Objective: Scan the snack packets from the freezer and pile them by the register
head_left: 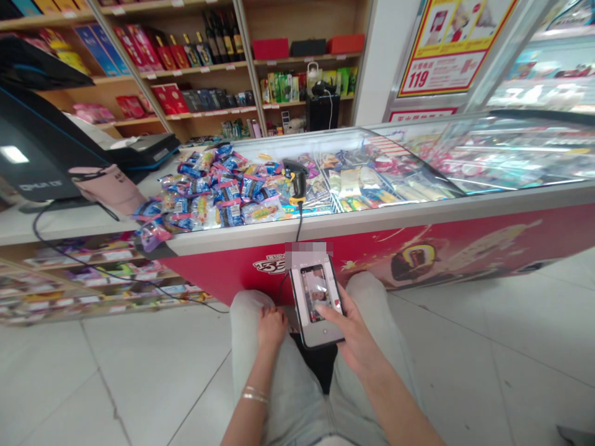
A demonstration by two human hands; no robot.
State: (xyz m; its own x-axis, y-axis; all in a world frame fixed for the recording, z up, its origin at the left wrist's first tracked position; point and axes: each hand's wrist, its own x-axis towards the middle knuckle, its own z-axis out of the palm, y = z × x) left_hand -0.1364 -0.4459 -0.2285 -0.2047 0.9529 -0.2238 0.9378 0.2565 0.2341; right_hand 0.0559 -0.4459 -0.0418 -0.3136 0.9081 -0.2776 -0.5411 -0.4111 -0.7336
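My right hand (353,325) holds a smartphone (320,334) upright above my lap, its lit screen facing me. The thumb lies across the screen, over a picture too small to make out fully. My left hand (273,325) rests on my left thigh (246,310), fingers curled in and nothing seen in them. Beyond the phone, a black and yellow barcode scanner (296,181) lies on the glass top of a chest freezer (446,201), its cable hanging down the red front. Beside the scanner, several blue and pink snack packets (227,192) are heaped.
At the left stand a dark checkout terminal (41,142) and a pink cup-shaped bag (109,189). A black cable (116,272) trails to the floor. Shelves (195,68) with bottles and boxes line the back. A poster (446,56) hangs at the right. Pale floor tiles (465,353) surround my legs.
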